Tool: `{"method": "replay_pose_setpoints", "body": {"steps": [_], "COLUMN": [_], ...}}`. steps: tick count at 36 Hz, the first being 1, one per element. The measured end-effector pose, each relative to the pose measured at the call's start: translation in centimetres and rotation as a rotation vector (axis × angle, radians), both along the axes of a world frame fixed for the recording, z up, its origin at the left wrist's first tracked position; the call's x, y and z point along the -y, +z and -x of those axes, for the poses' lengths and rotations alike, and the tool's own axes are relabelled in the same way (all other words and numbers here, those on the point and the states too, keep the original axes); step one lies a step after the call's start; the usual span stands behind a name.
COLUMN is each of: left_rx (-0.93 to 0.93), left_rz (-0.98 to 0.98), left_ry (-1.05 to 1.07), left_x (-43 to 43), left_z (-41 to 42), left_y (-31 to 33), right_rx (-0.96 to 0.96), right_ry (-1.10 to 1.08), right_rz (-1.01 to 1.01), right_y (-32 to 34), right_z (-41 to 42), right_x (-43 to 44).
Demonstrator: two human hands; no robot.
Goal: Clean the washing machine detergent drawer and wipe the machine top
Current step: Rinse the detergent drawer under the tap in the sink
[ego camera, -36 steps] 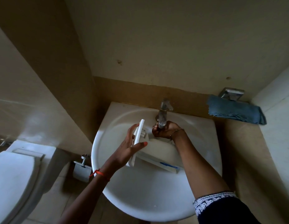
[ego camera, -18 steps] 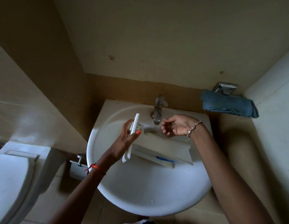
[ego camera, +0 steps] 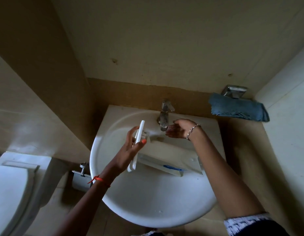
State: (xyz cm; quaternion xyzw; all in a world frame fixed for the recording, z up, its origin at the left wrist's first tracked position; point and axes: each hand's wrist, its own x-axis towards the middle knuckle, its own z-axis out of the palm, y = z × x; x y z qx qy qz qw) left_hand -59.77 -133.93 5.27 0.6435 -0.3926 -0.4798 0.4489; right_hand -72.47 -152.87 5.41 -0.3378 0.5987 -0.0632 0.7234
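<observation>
Holding the detergent drawer over the sink w/ the left hand. Its grip is clamped on the drawer's white front panel, thumb across the near face and fingers wrapped behind. The panel stands up on edge at the left side of the basin, and the rest of the drawer runs off to the right across the bowl, w/ a blue mark near its lower edge. Can't tell if the far end sits on the basin or hangs clear of it, tbh.

Right hand has nothing in it: grip spread, palm turned up, fingers loose, right beside the spout of the tap. Fingertips look just about at the spout, but contact is too blurry to call. There's a pale smear btw the spout and the drawer's front corner, prob water, not 100% sure.

Other stuff: red thread on the left wrist, bracelet on the right. Blue cloth is bunched up to the right of the sink, just below a metal holder on the wall; can't tell if it hangs from that or lies on smth. Toilet w/ the lid down is far left, and a paper holder sits btw it and the sink. Room's pretty dim, tan tiles behind the tap.
</observation>
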Motion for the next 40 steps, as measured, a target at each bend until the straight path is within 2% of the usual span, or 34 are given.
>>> {"method": "replay_pose_setpoints", "body": {"steps": [2, 4, 10, 18, 22, 28, 32, 36, 40], "left_rx": [0.000, 0.000, 0.001, 0.018, 0.008, -0.010, -0.003, 0.012, 0.023], "left_rz": [0.008, 0.010, 0.013, 0.020, 0.021, -0.002, -0.004, 0.007, -0.023], "left_ry": [0.001, 0.003, 0.006, 0.010, 0.017, 0.028, 0.027, 0.021, 0.008], "left_x": [-0.1, -0.2, -0.4, -0.4, -0.3, -0.3, -0.4, -0.8, -1.2], "left_z": [0.0, 0.0, 0.1, 0.0, 0.1, 0.0, 0.1, 0.2, 0.1], "left_y": [0.1, 0.1, 0.0, -0.4, -0.4, -0.2, 0.0, -0.1, -0.6], "right_rx": [0.168, 0.227, 0.266, 0.170, 0.184, 0.215, 0.074, -0.124, -0.523], "right_ry": [-0.166, -0.233, -0.205, 0.039, 0.185, 0.455, 0.480, 0.399, 0.460], "right_rz": [-0.172, -0.274, -0.359, -0.185, -0.165, 0.058, 0.339, 0.590, 0.740], "right_y": [-1.2, -2.0, -3.1, -2.4, 0.4, 4.9, 5.7, 5.2, 2.9], "right_z": [-0.9, -1.6, -2.9, 0.6, 1.3, -0.5, -1.3, 0.1, 3.6], "right_x": [0.5, 0.7, -0.2, 0.0, -0.9, -4.9, -6.6, -6.6, -5.1]}}
